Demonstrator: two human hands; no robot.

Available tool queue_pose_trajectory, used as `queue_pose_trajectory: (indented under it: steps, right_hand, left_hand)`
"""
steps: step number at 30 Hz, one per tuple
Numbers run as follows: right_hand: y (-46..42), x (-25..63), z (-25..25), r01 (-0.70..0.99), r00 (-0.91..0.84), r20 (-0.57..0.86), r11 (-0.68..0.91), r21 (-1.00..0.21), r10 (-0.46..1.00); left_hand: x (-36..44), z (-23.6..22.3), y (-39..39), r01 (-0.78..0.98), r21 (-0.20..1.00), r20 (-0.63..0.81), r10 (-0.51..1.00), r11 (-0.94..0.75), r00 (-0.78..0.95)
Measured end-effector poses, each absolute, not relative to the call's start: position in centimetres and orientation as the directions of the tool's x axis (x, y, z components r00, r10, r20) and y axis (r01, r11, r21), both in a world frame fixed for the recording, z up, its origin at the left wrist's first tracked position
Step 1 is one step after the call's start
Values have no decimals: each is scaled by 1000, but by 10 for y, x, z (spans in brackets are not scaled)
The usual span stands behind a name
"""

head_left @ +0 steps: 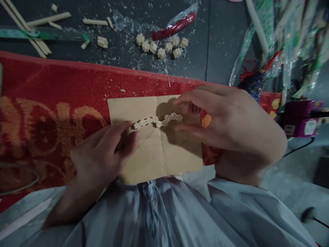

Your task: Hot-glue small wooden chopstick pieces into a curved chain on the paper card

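Note:
A wavy row of small pale flower-shaped pieces (158,121) lies across a creased tan sheet of paper (144,164) in front of me. My left hand (108,147) is at the row's left end, its index fingertip beside the last piece and the thumb apart below. Near the right end hovers my right hand (218,116), thumb and fingers spread around the last pieces, with nothing visible between them. A thin dark line, perhaps a thread or a crease, runs down-left from the row's middle.
Under the paper is a red cloth (51,79) with orange patterning. Beyond it, a dark tabletop (221,41) carries several pale bundled pieces (161,53), cut sticks (95,22), crumbs and a red plastic wrapper (174,27). Wrapped sticks and a purple box (300,120) are at right.

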State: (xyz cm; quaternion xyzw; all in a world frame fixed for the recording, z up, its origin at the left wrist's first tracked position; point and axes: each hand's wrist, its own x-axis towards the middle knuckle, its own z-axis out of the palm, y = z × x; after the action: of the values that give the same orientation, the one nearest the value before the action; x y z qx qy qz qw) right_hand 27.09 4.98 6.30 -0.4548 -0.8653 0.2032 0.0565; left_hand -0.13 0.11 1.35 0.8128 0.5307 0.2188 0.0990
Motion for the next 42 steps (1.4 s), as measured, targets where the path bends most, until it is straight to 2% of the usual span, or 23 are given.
queue_pose_trajectory:
  steps: [5, 11, 13, 15, 18, 22, 26, 29, 31, 33, 36, 38, 40, 42]
  right_hand:
    - [49, 258, 53, 696, -645, 47, 613, -375, 762]
    - [51, 247, 45, 692, -657, 30, 617, -375, 754]
    - [51, 250, 48, 708, -631, 38, 596, -379, 775]
    - [52, 255, 53, 726, -598, 67, 575, -377, 799]
    - [55, 263, 63, 786, -492, 99, 491, -377, 865]
    - [59, 270, 73, 854, -368, 71, 367, -369, 927]
    - [58, 278, 80, 925, -240, 101, 259, -278, 966]
    - [52, 288, 86, 948, -128, 186, 176, -266, 974]
    - [47, 297, 92, 947, -42, 247, 117, -298, 968]
    - [41, 306, 99, 959, 38, 277, 43, -280, 960]
    - [33, 317, 107, 984, 70, 224, -31, -176, 972]
    - [30, 319, 105, 991, -4, 116, 19, -133, 993]
    - [31, 316, 95, 980, -134, -10, 131, -148, 991]
    - [34, 309, 79, 947, -255, -92, 229, -224, 963]
  left_hand:
    - [-1, 8, 1, 805, 381, 322, 881, -455, 346]
    - [0, -1, -1, 804, 414, 351, 890, -427, 292]
    - [0, -2, -1, 780, 468, 314, 904, -414, 292]
    - [1, -2, 0, 781, 539, 183, 949, -316, 258]
    - [4, 0, 2, 815, 553, 39, 982, -174, 183]
    - [4, -2, 4, 826, 532, 83, 982, -188, 170]
    - [-8, -14, 10, 821, 543, 25, 981, -175, 193]
    - [-13, -20, 15, 811, 554, -18, 972, -185, 233]
    - [-10, -17, 17, 818, 558, -34, 980, -144, 196]
    - [-3, -9, 18, 831, 550, -58, 988, -86, 141]
    - [4, 2, 20, 848, 531, -132, 987, -10, 94]
    - [4, 3, 22, 858, 513, -195, 975, 7, 109]
    - [0, 0, 23, 866, 500, -220, 967, -1, 129]
    - [-4, -3, 23, 876, 483, -210, 970, -10, 126]
